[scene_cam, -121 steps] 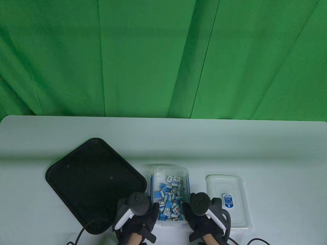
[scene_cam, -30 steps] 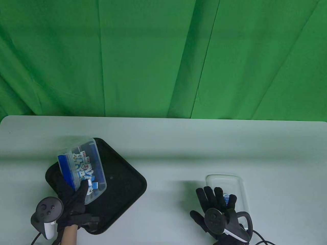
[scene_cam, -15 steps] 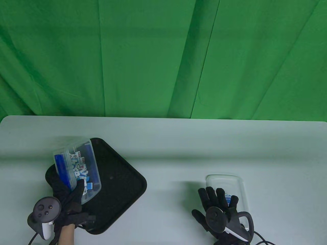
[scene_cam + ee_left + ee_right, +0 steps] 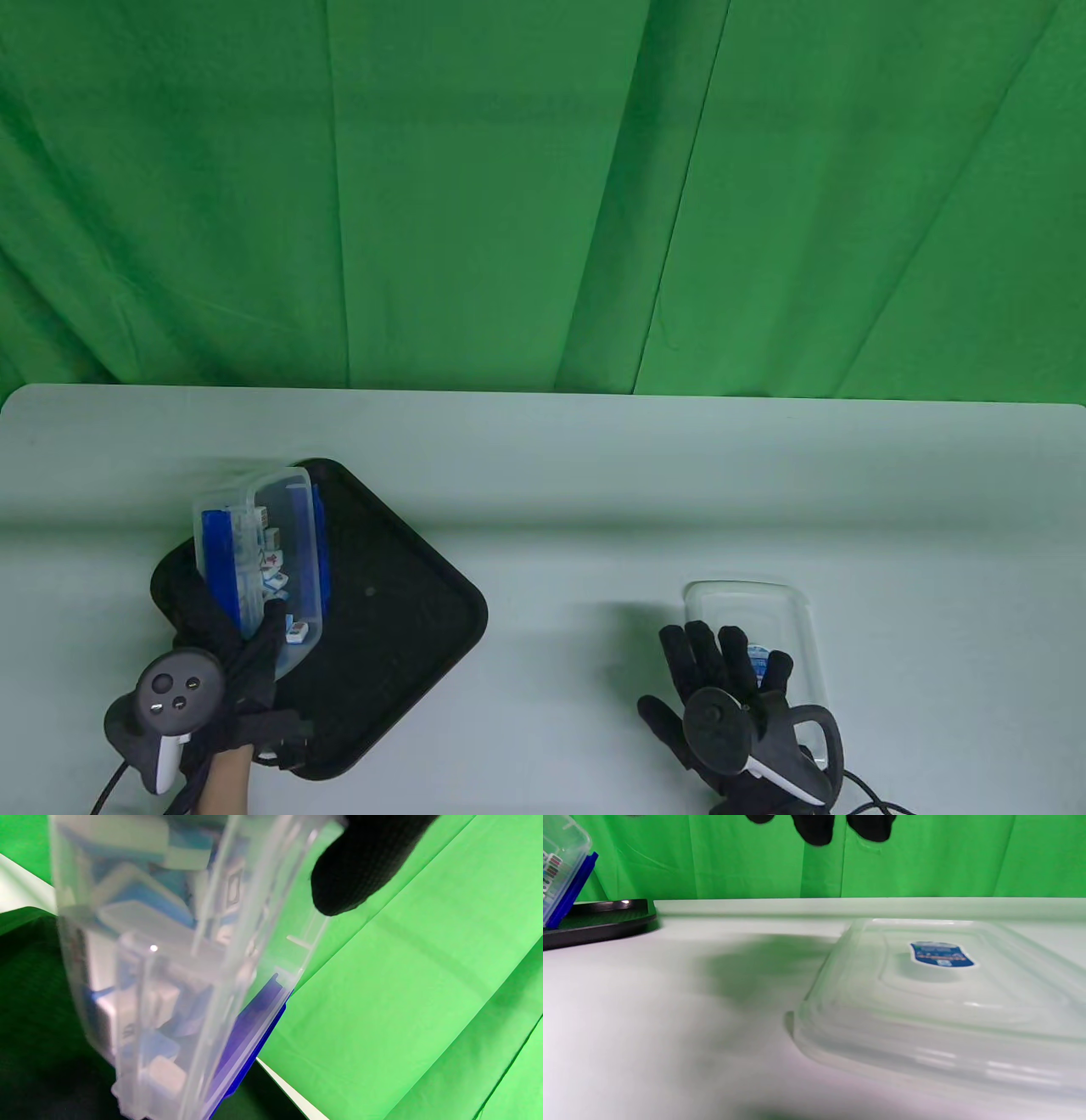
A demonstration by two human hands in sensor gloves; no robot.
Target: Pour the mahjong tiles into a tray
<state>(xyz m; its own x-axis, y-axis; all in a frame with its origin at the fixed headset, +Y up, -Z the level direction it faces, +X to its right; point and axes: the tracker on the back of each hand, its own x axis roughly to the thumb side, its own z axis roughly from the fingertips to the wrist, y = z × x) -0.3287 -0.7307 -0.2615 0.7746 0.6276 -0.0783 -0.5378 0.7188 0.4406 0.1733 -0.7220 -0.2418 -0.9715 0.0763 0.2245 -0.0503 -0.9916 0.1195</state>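
Black-gloved hands: left [image 4: 242, 671] gripping tilted box [image 4: 259, 556] above tray [image 4: 407, 611], right [image 4: 725, 688] flat, fingers spread.

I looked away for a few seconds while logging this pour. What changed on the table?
The left hand carried the clear box of mahjong tiles from the table's middle over the black tray and tipped it steeply. The right hand let go and now rests spread on the lid. Tray and lid stayed put.

Bare table [image 4: 577, 509] between tray [image 4: 407, 611] and lid [image 4: 797, 611]
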